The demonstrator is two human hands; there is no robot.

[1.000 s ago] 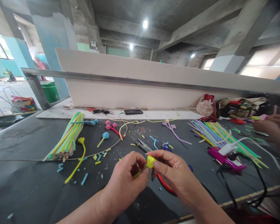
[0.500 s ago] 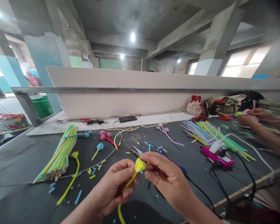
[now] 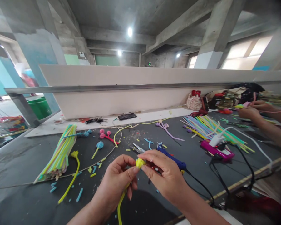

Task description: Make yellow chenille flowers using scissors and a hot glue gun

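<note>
A yellow pipe-cleaner flower (image 3: 140,162) is held between both hands over the front of the table. My left hand (image 3: 115,179) pinches it just below its bunched head, and its stem hangs down under the palm. From the other side, the thumb and fingers of my right hand (image 3: 165,172) are closed on the head. Scissors (image 3: 138,148) lie behind the fingers, partly hidden by my right hand. A blue glue gun (image 3: 174,158) rests beyond that hand. To the left lies another yellow pipe-cleaner flower (image 3: 76,161).
A bundle of pipe cleaners (image 3: 58,153) lies left; more pipe cleaners (image 3: 215,129) spread right. A magenta power strip (image 3: 216,150) with cables sits near the front edge. Cut scraps litter the black tabletop (image 3: 89,209). A co-worker's hands (image 3: 253,111) work at far right.
My right fingers have closed onto the yellow head, which now looks smaller and more bunched. The whole view has shifted slightly, and more of the glue gun shows.
</note>
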